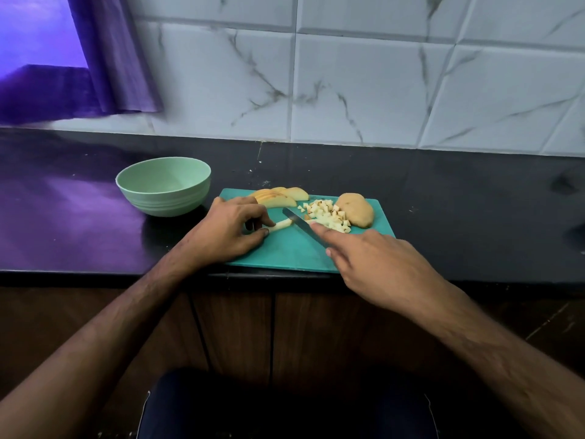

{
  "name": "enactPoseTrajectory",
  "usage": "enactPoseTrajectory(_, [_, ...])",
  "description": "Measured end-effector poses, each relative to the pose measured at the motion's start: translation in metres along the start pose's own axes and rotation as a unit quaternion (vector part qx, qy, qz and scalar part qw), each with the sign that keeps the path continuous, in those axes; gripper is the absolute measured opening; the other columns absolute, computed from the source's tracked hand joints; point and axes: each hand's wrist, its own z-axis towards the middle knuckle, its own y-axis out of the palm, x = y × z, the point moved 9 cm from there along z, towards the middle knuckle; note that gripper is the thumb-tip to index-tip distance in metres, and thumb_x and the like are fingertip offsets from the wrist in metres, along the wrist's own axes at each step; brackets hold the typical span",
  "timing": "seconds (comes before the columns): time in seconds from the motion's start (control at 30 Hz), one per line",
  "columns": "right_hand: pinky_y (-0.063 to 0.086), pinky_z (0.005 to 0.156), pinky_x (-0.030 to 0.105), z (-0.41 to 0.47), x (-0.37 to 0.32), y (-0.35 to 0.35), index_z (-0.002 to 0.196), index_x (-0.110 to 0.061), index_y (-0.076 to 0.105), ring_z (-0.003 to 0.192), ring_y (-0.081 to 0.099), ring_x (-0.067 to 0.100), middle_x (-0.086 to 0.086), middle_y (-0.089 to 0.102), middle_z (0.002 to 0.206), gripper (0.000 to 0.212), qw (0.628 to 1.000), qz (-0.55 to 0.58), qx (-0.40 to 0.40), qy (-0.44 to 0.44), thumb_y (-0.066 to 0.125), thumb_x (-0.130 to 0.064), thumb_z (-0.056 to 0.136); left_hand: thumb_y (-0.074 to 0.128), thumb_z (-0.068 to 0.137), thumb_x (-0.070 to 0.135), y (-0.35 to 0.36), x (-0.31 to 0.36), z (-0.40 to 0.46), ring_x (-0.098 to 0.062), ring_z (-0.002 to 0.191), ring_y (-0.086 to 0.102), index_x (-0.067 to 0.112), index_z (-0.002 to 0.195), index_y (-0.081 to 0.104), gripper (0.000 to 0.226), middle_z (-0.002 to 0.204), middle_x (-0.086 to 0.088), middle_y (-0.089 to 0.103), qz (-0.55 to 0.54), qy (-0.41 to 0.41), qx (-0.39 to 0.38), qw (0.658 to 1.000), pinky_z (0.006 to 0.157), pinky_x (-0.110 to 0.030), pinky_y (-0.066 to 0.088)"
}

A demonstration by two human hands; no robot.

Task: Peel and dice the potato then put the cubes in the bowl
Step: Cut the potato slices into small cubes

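Note:
On the teal cutting board (285, 251) my left hand (229, 231) pinches a pale potato strip (280, 224) between thumb and fingers. My right hand (376, 264) grips a knife (300, 224), forefinger stretched along its back, and the blade crosses the strip's right end. A heap of small potato cubes (329, 215) lies just right of the blade. Several potato slices (281, 196) rest at the board's far edge. An uncut potato piece with skin (356, 210) sits at the far right of the board. A light green bowl (164, 185) stands left of the board and looks empty.
The board lies at the front edge of a black counter (474, 201). A marble-tiled wall (348, 74) rises behind it. A purple curtain (110, 58) hangs at the upper left. Wooden cabinet doors (234, 331) are below the counter.

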Motion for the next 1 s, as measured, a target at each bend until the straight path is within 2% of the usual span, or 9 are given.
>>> enactPoseTrajectory(0.2, [0.04,0.061,0.031,0.001,-0.009,0.014,0.16,-0.044,0.005,0.064,0.04,0.007,-0.011,0.042,0.074,0.053,1.0,-0.016,-0.012,-0.007,0.024,-0.04,0.111,0.064,0.089,0.037,0.0,0.004,0.0,-0.006,0.09,0.057,0.031,0.096,0.072,0.012,0.088,0.016,0.059,0.027,0.008,-0.007,1.0,0.072,-0.033,0.021])
enactPoseTrajectory(0.3, [0.035,0.057,0.028,0.008,-0.013,0.017,0.161,-0.043,0.007,0.065,0.04,0.007,-0.01,0.042,0.076,0.053,1.0,-0.014,-0.013,-0.009,0.024,-0.039,0.111,0.07,0.09,0.031,0.0,0.005,0.0,-0.007,0.091,0.058,0.031,0.096,0.073,0.006,0.089,0.016,0.059,0.033,0.007,-0.011,0.999,0.071,-0.033,0.021])
enactPoseTrajectory(0.4, [0.034,0.06,0.031,0.014,-0.012,0.013,0.16,-0.044,0.012,0.064,0.036,0.006,-0.012,0.037,0.075,0.051,1.0,-0.001,-0.02,-0.009,0.026,-0.039,0.111,0.063,0.088,0.038,-0.001,0.005,-0.001,-0.007,0.091,0.059,0.033,0.096,0.072,0.013,0.089,0.017,0.06,0.029,0.0,-0.014,0.999,0.07,-0.033,0.023])
enactPoseTrajectory(0.53, [0.035,0.059,0.031,0.011,-0.007,0.004,0.159,-0.046,0.014,0.061,0.037,0.006,-0.012,0.039,0.071,0.051,1.0,0.018,-0.005,-0.009,0.028,-0.04,0.11,0.056,0.086,0.037,0.0,0.004,-0.001,-0.006,0.091,0.057,0.032,0.097,0.073,0.021,0.088,0.017,0.059,0.016,-0.003,-0.02,1.0,0.074,-0.018,0.026])
enactPoseTrajectory(0.63, [0.03,0.054,0.027,0.003,-0.013,0.009,0.159,-0.047,0.01,0.063,0.038,0.005,-0.011,0.041,0.073,0.052,1.0,0.011,-0.012,-0.019,0.027,-0.04,0.11,0.057,0.085,0.034,0.0,0.003,-0.001,-0.005,0.091,0.057,0.031,0.098,0.074,0.022,0.089,0.016,0.06,0.015,-0.006,-0.019,1.0,0.071,-0.029,0.027])
enactPoseTrajectory(0.73, [0.031,0.055,0.029,0.005,-0.016,0.016,0.159,-0.047,0.007,0.066,0.041,0.006,-0.009,0.043,0.076,0.053,1.0,0.0,-0.011,-0.018,0.025,-0.041,0.111,0.056,0.085,0.032,0.001,0.003,-0.001,-0.005,0.092,0.057,0.031,0.098,0.074,0.022,0.089,0.016,0.06,0.012,-0.008,-0.02,1.0,0.073,-0.033,0.027])
enactPoseTrajectory(0.9, [0.032,0.057,0.03,0.012,-0.02,0.019,0.16,-0.046,0.009,0.065,0.039,0.006,-0.009,0.041,0.076,0.052,1.0,-0.01,-0.009,-0.016,0.026,-0.04,0.111,0.053,0.084,0.033,0.001,0.005,-0.001,-0.007,0.091,0.059,0.029,0.098,0.074,0.025,0.09,0.017,0.059,-0.006,-0.007,-0.038,0.999,0.075,-0.039,0.04])
enactPoseTrajectory(1.0, [0.034,0.065,0.034,0.017,-0.019,0.017,0.159,-0.048,0.011,0.067,0.036,0.005,-0.01,0.037,0.078,0.052,1.0,-0.001,-0.019,-0.016,0.026,-0.041,0.11,0.047,0.083,0.04,0.0,0.004,-0.003,-0.005,0.09,0.056,0.029,0.103,0.074,0.036,0.092,0.017,0.057,-0.017,-0.002,-0.047,0.999,0.075,-0.041,0.044])
